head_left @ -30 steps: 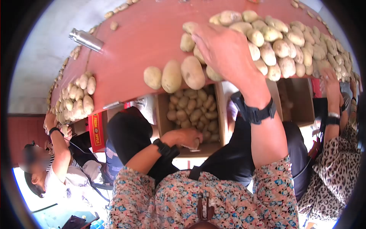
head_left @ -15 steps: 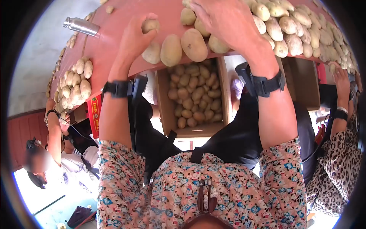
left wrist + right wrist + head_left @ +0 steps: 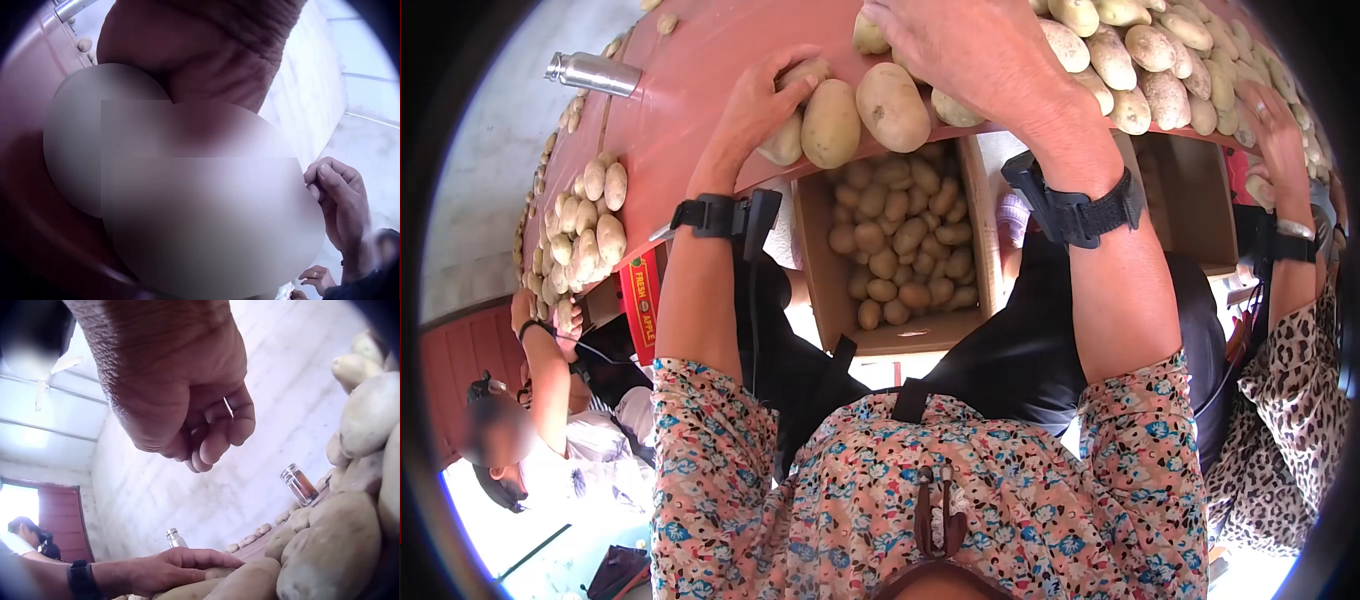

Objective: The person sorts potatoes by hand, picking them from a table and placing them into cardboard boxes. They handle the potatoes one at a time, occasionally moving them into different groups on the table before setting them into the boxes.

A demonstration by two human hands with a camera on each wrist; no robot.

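Observation:
My left hand holds a potato at the left end of a short row on the red table, thumb on the near side and fingers over it. Two large potatoes, one greenish and one tan, lie just right of it. My right hand hovers over the row beside the big potato pile. In the right wrist view its fingers hang loosely curled with nothing in them. Pale blurred potatoes fill much of the left wrist view below the left palm.
Below the table edge, a cardboard box holds many potatoes. Another box stands to its right. A metal bottle lies at the left on the table, near a smaller potato pile. Other people's hands work at both sides.
My left hand has come up from the box with a potato and lowered it at the row's left end. My right hand has stayed over the row. The head view has shifted slightly.

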